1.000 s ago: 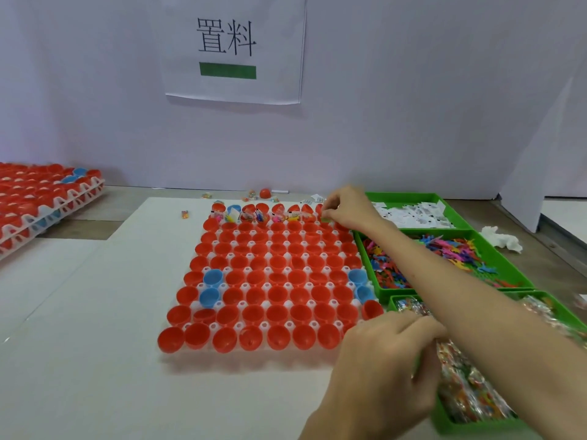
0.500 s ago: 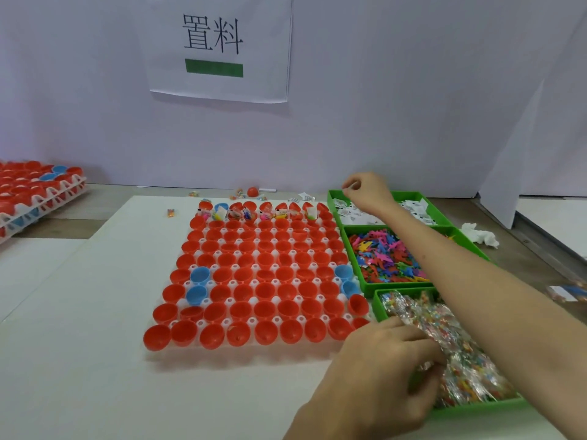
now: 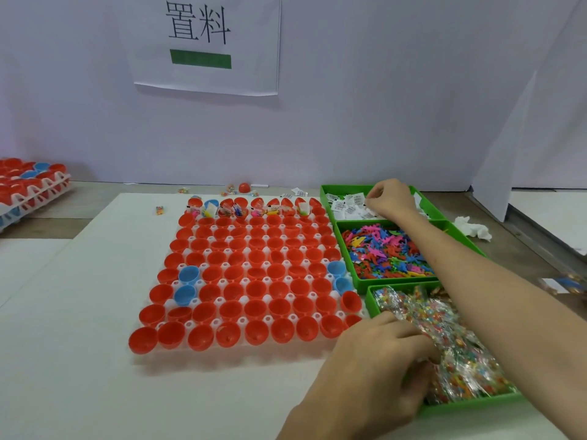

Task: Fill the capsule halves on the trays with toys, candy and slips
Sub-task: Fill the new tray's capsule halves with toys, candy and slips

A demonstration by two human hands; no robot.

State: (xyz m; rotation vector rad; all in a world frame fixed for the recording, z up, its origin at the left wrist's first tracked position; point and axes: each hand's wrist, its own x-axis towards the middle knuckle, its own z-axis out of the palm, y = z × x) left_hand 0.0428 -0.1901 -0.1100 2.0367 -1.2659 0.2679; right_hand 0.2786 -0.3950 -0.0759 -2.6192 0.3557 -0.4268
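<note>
- Occupying centre frame on the white table (image 3: 79, 344): white plastic tray (image 3: 243, 321) of open red capsule halves (image 3: 279, 308), a few blue capsule halves (image 3: 189, 274) among them. Only the far row (image 3: 241, 211) holds fillings.
- Right of tray, three green plastic bins in a column:
  - far bin (image 3: 327, 193): white printed paper slips (image 3: 346, 208)
  - middle bin (image 3: 349, 274): small multicoloured plastic toys (image 3: 381, 252)
  - near bin (image 3: 370, 301): clear-wrapped candy packets (image 3: 451, 338)
- Hands, well apart:
  - right hand (image 3: 389, 198): over the slips, fingertips bunched downward; whether a slip is pinched cannot be told.
  - left hand (image 3: 374, 360): lower frame, fingers curled on a bunch of candy packets at the near bin's left edge.
- Upper left: second white tray of capsule halves (image 3: 31, 192).
- Top centre, on the wall: white paper sign with green bar (image 3: 206, 42).
- Right edge: crumpled white tissue (image 3: 473, 228).
</note>
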